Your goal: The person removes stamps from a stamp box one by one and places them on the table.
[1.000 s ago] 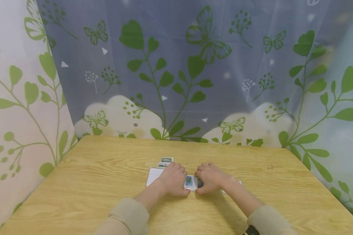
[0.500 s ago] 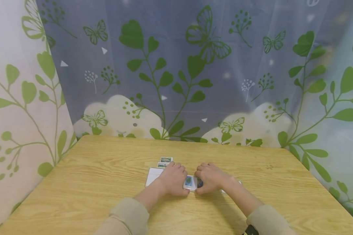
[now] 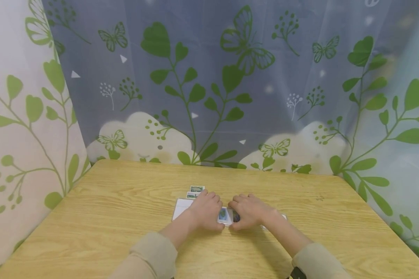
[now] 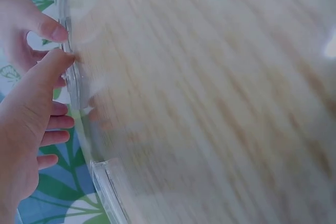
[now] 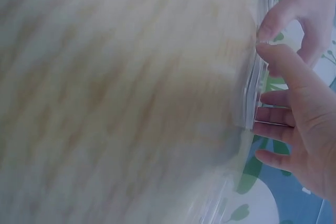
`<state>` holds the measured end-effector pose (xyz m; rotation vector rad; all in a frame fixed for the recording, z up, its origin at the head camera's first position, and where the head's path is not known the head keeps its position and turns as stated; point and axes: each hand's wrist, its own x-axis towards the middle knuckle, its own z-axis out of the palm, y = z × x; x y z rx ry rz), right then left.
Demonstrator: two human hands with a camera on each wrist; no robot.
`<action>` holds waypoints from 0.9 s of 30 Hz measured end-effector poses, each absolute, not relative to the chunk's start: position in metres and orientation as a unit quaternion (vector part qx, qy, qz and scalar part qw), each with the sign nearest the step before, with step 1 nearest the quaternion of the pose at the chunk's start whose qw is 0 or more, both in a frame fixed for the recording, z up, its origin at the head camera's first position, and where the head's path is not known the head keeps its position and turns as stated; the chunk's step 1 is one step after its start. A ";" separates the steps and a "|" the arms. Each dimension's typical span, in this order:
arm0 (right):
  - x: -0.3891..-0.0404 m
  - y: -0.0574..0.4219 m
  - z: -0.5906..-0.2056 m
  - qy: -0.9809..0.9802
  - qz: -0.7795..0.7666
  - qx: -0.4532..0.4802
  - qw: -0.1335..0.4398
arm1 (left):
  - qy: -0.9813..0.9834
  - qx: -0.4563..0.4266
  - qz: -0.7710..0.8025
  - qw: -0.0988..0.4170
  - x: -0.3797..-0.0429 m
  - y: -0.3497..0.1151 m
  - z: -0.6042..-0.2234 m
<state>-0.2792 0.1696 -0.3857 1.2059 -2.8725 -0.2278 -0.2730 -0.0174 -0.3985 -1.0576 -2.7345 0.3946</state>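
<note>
A small clear plastic case (image 3: pixel 225 221) with a blue-green stamp (image 3: pixel 222 214) on white inside lies on the table between my hands. My left hand (image 3: pixel 205 211) grips its left part, thumb at the near edge and fingers toward the far side. On the right part my right hand (image 3: pixel 250 211) does the same, over a dark patch (image 3: pixel 236 217) partly covered by the fingers. Seen edge-on in the left wrist view, the case (image 4: pixel 75 85) looks layered, and both thumbs meet at its near edge. The right wrist view has the same layered case (image 5: pixel 253 90) against my thumb.
Beyond my left hand two stamps (image 3: pixel 193 195) lie on the wooden table (image 3: pixel 125 217). A flat case with a white insert (image 3: pixel 182 208) is partly under my left forearm. Another clear case (image 3: pixel 284 217) peeks out behind my right wrist. A patterned curtain (image 3: pixel 209 77) hangs at the back.
My right hand has shifted very slightly left, toward the left hand. The left hand and the case have hardly moved.
</note>
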 end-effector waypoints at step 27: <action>-0.284 0.160 -0.389 -0.906 -0.004 0.423 -0.011 | -0.927 -0.351 0.110 0.072 -0.276 -0.024 -0.402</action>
